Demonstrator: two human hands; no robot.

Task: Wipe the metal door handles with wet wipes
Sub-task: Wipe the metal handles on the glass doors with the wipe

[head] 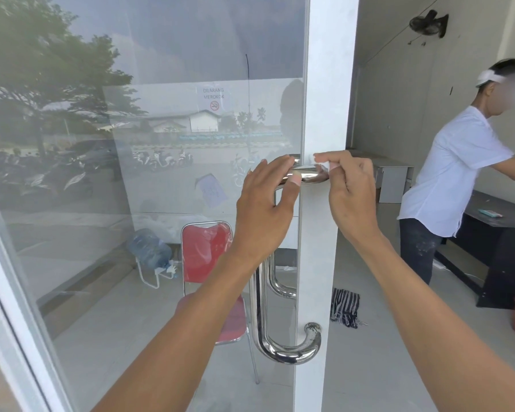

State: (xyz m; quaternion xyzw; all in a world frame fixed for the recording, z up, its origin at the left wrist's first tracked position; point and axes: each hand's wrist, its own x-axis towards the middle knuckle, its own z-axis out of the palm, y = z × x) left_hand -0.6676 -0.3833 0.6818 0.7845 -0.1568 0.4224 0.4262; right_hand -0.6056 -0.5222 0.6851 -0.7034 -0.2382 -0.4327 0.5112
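A polished metal door handle runs down the white frame of a glass door, with its lower bend near the bottom. My left hand grips the handle's upper bend, thumb under the bar. My right hand pinches a small white wet wipe against the top of the handle where it meets the frame. A second handle shows through the glass on the inner side.
A person in a white shirt stands at the right, leaning over a dark desk. Behind the glass stand a red chair and a water jug. A striped cloth lies on the floor.
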